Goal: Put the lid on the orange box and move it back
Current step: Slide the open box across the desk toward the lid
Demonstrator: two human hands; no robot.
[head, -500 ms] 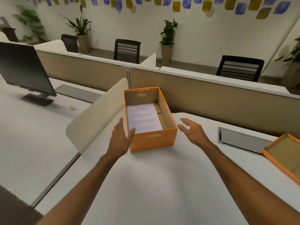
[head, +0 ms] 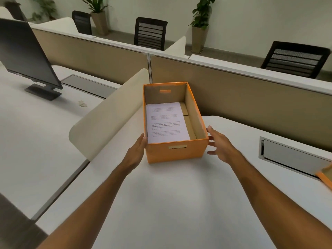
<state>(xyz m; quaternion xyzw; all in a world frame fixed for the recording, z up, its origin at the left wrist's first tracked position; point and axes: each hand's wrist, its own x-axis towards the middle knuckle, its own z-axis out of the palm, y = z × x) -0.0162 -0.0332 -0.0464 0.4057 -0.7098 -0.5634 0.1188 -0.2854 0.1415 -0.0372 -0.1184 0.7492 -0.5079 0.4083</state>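
Box: open orange cardboard box [head: 175, 150] standing on the white tabletop [head: 170, 203], against the beige partition, lid off.
Contents: printed white paper sheet [head: 166, 123] lying flat inside.
Left hand [head: 137, 151]: flat against the box's left wall, grip open.
Right hand [head: 220, 147]: fingers spread beside the right wall, contact unclear.
Lid: orange cardboard lid [head: 326, 177] at the tabletop's right edge, well apart.

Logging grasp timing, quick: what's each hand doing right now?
Left hand: open, flat against the orange box.
Right hand: open, at the box's side, holding nothing.
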